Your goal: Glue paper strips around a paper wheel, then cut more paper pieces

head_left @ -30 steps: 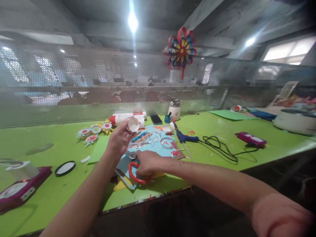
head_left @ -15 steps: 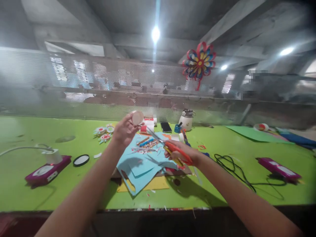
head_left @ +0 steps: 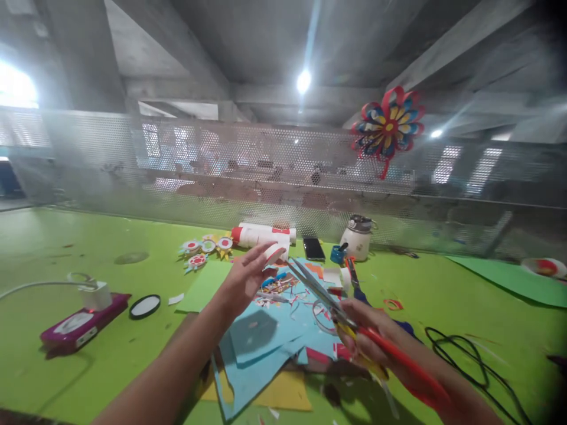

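My left hand (head_left: 245, 280) pinches a small round white paper piece (head_left: 274, 254) with a red edge, held tilted above the table. In my right hand (head_left: 370, 324) is a pair of scissors (head_left: 315, 286) with red and yellow handles. The blades look slightly parted and point up and left, their tips close to the white piece; whether they touch it I cannot tell. Beneath both hands lie light blue paper sheets (head_left: 257, 336), strewn with paper scraps and pencils (head_left: 281, 283). A curled paper strip (head_left: 323, 316) hangs or lies near the blades.
Paper tubes (head_left: 261, 235), a phone (head_left: 314, 249), a blue pot (head_left: 338, 254) and a white jug (head_left: 357, 239) stand at the back. Paper flower cutouts (head_left: 197, 260), a round black-rimmed disc (head_left: 145, 306) and a purple power strip (head_left: 84, 324) lie left. A black cable (head_left: 460, 360) coils right.
My view has shifted left and closer. The round piece has tipped from face-on to nearly edge-on in my left hand. The scissors appear nearer and larger, still in my right hand.
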Available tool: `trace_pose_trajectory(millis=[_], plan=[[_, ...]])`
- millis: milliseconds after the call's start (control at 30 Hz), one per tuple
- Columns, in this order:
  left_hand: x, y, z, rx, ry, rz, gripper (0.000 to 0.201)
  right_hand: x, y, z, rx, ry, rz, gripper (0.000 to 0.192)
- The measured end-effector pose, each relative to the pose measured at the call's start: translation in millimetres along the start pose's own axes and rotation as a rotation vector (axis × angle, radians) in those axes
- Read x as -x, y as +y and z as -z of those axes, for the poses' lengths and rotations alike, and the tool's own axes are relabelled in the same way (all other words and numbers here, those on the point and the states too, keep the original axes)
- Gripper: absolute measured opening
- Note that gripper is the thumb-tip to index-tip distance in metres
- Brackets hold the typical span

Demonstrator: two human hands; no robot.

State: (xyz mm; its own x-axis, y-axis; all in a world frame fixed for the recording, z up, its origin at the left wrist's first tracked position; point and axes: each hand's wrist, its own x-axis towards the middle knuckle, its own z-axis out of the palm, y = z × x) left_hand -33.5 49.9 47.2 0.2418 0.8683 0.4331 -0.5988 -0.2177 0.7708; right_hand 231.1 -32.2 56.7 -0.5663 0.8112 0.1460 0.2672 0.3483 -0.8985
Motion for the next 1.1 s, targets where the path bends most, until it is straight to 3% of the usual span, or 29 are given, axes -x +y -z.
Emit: trace_pose_trajectory(millis=[267, 500, 800, 967, 1100], plan=[[7.5, -2.0, 2.5, -0.03, -0.03, 0.004, 0.049, 4.6, 7.7, -21.1, 0.158, 0.077, 0.011, 0.037], [11.1, 4.0, -2.5, -0.023, -0.13, 0.07, 0.054, 12.1, 18.3, -20.2, 0.277, 0.139, 0.049, 0.033], [12.3, 6.2, -0.6, -0.07, -0.119, 0.103, 0.051, 11.4, 14.8, -19.5, 0.425, 0.21, 0.076, 0.035], [10.4, 2.4, 1.8, -0.001, -0.137, 0.157, 0.05, 9.6, 11.3, -21.8, 0.426, 0.215, 0.086, 0.027], [8.8, 0.0, 0.7, 0.127, -0.101, 0.187, 0.038, 8.4, 12.6, -22.7, 0.29, 0.197, 0.021, 0.024]])
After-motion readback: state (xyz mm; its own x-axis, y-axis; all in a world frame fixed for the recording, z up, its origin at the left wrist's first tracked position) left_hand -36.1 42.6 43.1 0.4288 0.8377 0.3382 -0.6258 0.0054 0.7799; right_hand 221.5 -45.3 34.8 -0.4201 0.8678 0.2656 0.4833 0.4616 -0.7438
